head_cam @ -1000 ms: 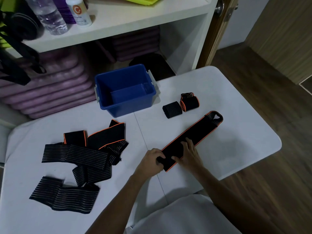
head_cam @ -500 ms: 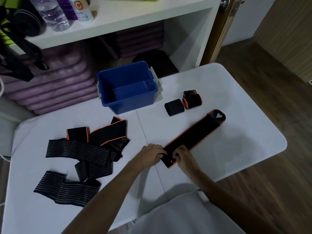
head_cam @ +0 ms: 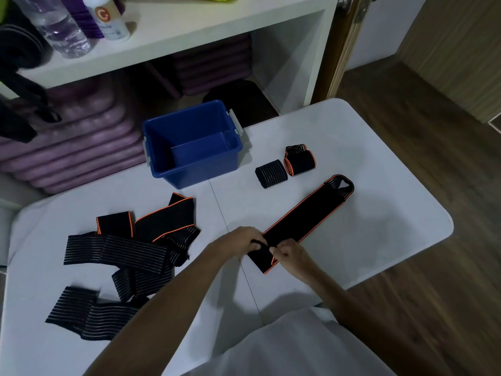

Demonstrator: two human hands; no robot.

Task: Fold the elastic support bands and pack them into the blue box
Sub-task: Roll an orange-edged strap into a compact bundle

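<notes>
A long black band with orange edging lies stretched diagonally on the white table. My left hand and my right hand both pinch its near end, where a first fold is turned over. Two rolled bands, one striped and one orange-edged, sit right of the blue box, which stands open and holds nothing I can see. A heap of loose striped and orange-edged bands lies on the table's left half.
A white shelf unit stands behind the table, with a water bottle and a white bottle on it. Purple mats are stacked below. Wooden floor lies to the right.
My right hand has pulled back from flat on the band to pinch its near end beside my left hand. The near end is now folded over.
</notes>
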